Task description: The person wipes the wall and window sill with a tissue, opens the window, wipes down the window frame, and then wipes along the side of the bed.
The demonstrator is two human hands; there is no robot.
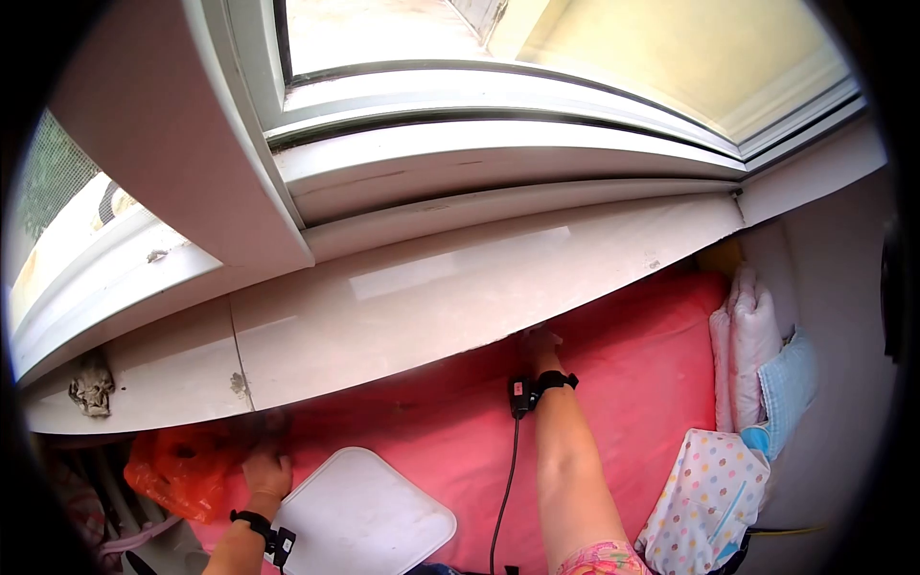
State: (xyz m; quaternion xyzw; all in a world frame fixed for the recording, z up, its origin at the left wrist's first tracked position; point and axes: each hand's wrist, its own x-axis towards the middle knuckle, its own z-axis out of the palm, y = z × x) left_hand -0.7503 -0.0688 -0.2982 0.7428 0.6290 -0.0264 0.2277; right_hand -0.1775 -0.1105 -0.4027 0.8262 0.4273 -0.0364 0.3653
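Note:
Red-pink cloth [632, 383] covers the surface below the window ledge. My left hand [267, 473] is over the cloth at the lower left, beside an orange-red plastic bag [182, 471] and a white rounded board [369, 508]. Its fingers are partly hidden in shadow, so what they hold is unclear. Farther right, my right hand [542, 342] reaches to the cloth's far edge, right under the ledge; its fingers are too small and hidden to make out. Both wrists wear black straps with small black devices, and a cable runs down from the right one.
A pale tiled ledge [431, 297] runs under the white window frame, with a crumpled grey-brown rag [93, 385] at its left. Folded white padding [752, 335], a light blue cloth [791, 379] and a dotted cloth [704, 498] lie at the right by the wall.

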